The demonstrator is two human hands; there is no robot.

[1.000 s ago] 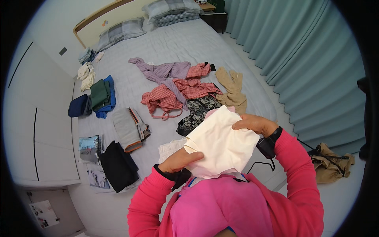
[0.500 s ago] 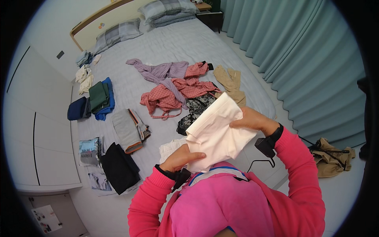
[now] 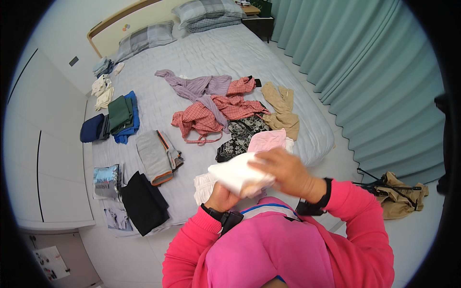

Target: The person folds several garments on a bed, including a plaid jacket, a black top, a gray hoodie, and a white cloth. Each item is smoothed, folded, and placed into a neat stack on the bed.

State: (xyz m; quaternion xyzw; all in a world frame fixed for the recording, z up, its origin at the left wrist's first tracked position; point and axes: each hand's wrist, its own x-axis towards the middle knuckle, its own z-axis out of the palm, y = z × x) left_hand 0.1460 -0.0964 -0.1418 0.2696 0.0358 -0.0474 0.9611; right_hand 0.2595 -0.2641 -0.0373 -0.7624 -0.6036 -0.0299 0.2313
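I hold a white garment (image 3: 236, 173) folded into a small bundle in front of my chest, over the near edge of the bed (image 3: 201, 62). My left hand (image 3: 222, 196) grips it from below. My right hand (image 3: 283, 171) lies flat on top of it, pressing the fold down. Just beyond the bundle lie a pink piece of clothing (image 3: 267, 140) and a white garment (image 3: 203, 187) on the bed's edge. Both wrists wear dark bands, and my sleeves are bright pink.
Loose clothes lie mid-bed: a red checked shirt (image 3: 211, 115), a lilac top (image 3: 199, 86), a black patterned piece (image 3: 240, 134), tan trousers (image 3: 283, 108). Folded piles line the left side (image 3: 153, 156). A teal curtain (image 3: 374, 72) hangs right; hangers and a tan garment (image 3: 398, 194) lie on the floor.
The white garment was held up wide and open; it is now folded down into a compact bundle. My right hand has come over the top of it.
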